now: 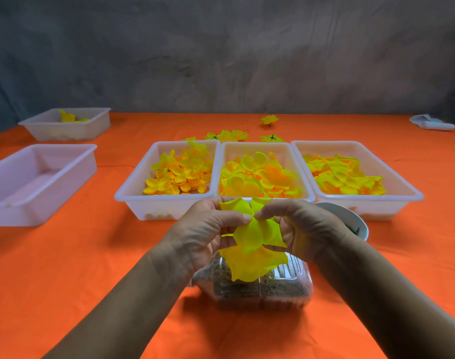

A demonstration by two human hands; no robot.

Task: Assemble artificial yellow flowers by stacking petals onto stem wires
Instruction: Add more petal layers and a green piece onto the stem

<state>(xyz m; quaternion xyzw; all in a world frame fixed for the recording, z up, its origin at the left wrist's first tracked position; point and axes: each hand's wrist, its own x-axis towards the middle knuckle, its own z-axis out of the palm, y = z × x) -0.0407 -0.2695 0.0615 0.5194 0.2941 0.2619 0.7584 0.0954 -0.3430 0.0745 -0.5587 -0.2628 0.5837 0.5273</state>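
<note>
While a few finished flowers [227, 135] lie upper centre and three trays [166, 199] remain full, left hand [208, 226] and right hand [302, 226] pinch stacked petals [254, 244] at lower centre; much left.

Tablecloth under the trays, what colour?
Plain orange tablecloth, seen in the head view.

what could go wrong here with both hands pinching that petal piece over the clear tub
The left hand and right hand pinch the yellow petal piece at one small spot, so pulling apart might tear or crease it. It hangs above the clear tub of brown material; if it slips it may land there. The white bowl sits just behind the right wrist and could get knocked.
</note>
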